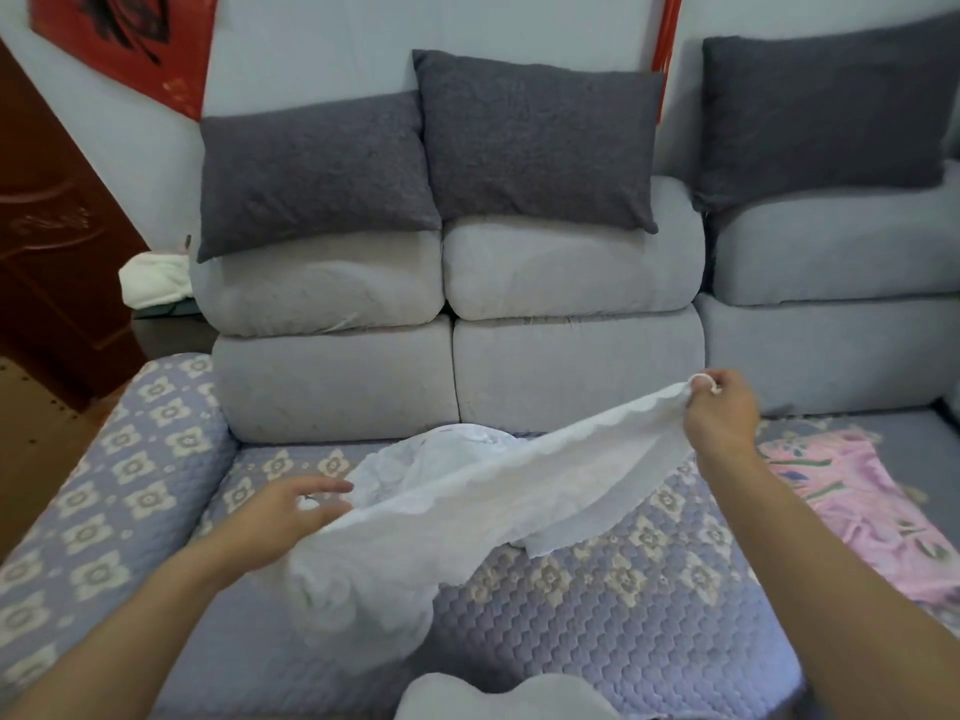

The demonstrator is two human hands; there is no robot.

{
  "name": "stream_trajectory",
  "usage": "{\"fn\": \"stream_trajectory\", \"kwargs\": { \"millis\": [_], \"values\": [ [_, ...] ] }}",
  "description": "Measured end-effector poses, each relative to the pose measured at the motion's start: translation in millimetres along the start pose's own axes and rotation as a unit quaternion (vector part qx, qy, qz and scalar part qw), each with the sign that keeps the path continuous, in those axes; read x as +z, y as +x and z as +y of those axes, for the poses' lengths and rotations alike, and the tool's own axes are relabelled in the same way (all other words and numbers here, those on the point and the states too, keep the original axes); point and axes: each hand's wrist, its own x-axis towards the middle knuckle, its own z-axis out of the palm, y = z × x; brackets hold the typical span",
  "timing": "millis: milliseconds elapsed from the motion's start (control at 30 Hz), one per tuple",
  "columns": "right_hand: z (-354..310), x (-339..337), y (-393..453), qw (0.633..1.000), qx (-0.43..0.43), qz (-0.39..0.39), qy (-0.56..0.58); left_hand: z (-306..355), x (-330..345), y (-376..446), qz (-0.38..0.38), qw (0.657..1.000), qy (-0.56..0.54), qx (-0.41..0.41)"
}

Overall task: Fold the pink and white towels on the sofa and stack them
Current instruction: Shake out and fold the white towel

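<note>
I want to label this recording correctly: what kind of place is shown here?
Most likely a living room in a home. A grey sofa stands against the wall with dark throw pillows on its back, its seat has a quilted flowered cover, and a red wall hanging is above.

the white towel (467, 491) is thin, soft matt cloth with a scalloped edge, crumpled where the left fingers (322, 504) take it. under the fingers the sofa cover (597, 605) is quilted, stitched fabric with a flower print. right of the right fingers (714, 384) lies the pink towel (857, 501), printed cloth, wrinkled. beyond them, grey cushions (535, 142) look coarse, nubbly; the door (47, 241) is carved, dark glossy wood.
</note>
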Motion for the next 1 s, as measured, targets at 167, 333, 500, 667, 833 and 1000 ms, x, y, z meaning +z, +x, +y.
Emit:
{"fn": "stream_trajectory", "kwargs": {
  "millis": [167, 333, 500, 667, 833, 1000],
  "values": [
    [3.3, 13.9, -0.9, 0.998, -0.013, 0.004, 0.056, 9.3, -3.5, -21.8, -0.061, 0.998, -0.004, -0.020],
    [0.1, 16.9, 1.6, 0.990, 0.004, 0.030, 0.139, 13.3, -2.7, -37.3, -0.106, 0.991, -0.074, -0.033],
    [-6.2, 2.0, 4.0, 0.975, 0.020, -0.117, 0.186, 6.3, 1.3, -46.7, -0.074, 0.982, -0.172, 0.021],
    [15.0, -9.8, 0.8, 0.919, 0.113, -0.375, 0.048, -29.1, -7.5, -37.2, -0.101, 0.932, -0.330, -0.114],
    [59.0, 28.9, -18.1, 0.948, 0.130, -0.243, -0.158, -38.2, 7.3, -8.8, -0.224, 0.931, -0.104, -0.270],
    [63.0, 5.8, -13.2, 0.940, 0.188, -0.242, -0.147, -32.7, 5.0, -13.4, -0.235, 0.929, -0.111, -0.264]
  ]
}}
